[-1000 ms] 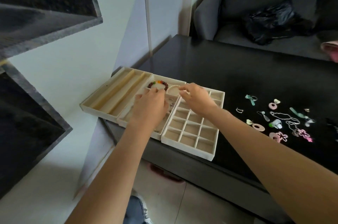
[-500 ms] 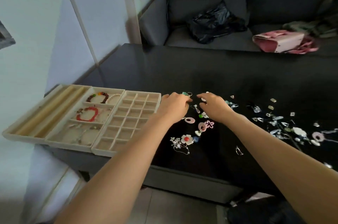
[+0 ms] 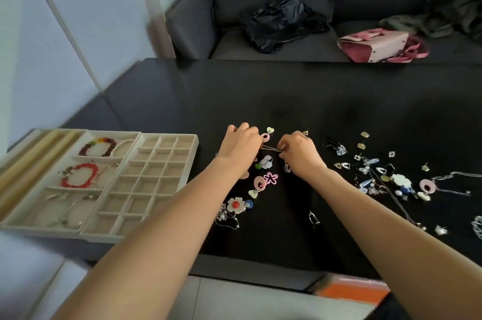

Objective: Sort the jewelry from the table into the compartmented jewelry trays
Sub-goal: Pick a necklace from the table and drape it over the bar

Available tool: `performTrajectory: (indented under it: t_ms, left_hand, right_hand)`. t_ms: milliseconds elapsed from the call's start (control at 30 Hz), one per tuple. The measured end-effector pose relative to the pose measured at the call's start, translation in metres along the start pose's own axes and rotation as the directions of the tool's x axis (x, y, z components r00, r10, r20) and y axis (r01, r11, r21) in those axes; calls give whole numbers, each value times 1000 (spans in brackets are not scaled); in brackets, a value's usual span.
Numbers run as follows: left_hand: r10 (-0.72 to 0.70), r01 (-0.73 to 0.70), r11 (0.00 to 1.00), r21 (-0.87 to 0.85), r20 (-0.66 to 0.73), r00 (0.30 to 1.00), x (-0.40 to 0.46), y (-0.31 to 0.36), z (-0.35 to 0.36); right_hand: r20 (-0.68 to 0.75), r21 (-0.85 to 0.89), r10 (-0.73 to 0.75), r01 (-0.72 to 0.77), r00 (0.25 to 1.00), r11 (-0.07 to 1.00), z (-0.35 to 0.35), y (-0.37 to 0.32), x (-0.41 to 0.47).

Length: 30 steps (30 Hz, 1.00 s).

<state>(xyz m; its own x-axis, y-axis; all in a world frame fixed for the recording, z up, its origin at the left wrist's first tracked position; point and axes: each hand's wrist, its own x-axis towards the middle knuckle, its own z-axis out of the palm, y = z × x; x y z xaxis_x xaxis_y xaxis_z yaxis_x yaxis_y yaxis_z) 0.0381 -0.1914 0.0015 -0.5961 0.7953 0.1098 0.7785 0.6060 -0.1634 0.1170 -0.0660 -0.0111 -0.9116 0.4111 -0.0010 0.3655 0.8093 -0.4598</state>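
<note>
At the left edge of the black table three cream trays sit side by side: a slotted tray, a wide-compartment tray holding a dark beaded bracelet in its far compartment and a red bracelet in the next one, and a grid tray of small squares. Just right of the trays, the left hand has its fingers curled down onto the table, pinching one end of a thin chain. The right hand, fingers also curled, pinches the chain's other end, so it stretches between them. Pink and white flower-shaped pieces lie near the hands. More small earrings and chains are scattered toward the right edge.
</note>
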Motion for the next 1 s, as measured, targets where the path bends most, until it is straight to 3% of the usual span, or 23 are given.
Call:
performTrajectory:
  t_ms: [267, 433, 533, 600, 733, 900, 1000]
  left_hand:
    - [107, -103, 994, -48, 89, 990, 26, -6, -7]
    - [87, -72, 992, -103, 151, 985, 28, -7, -11]
    - [-11, 35, 957, -289, 83, 997, 22, -16, -16]
    - [-168, 171, 830, -531, 54, 984, 13, -23, -21]
    - [-402, 323, 377, -868, 161, 902, -7, -30, -32]
    - [-617, 175, -203, -963, 265, 741, -44, -37, -59]
    - [-639, 90, -370, -925, 324, 698, -74, -48, -84]
  right_hand:
    - [167, -106, 104, -87, 980, 990, -5, -9, 25]
    - [213, -105, 152, -132, 965, 986, -18, -10, 22]
    - [164, 51, 152, -162, 975, 985, -28, -10, 13]
    - [137, 291, 179, -212, 974, 933, -33, -12, 5]
    - [149, 702, 202, -247, 968, 668, -36, -26, -16]
    - [152, 819, 138, -203, 979, 537, -46, -57, -40]
    - [171, 775, 61, -173, 983, 608, -57, -83, -59]
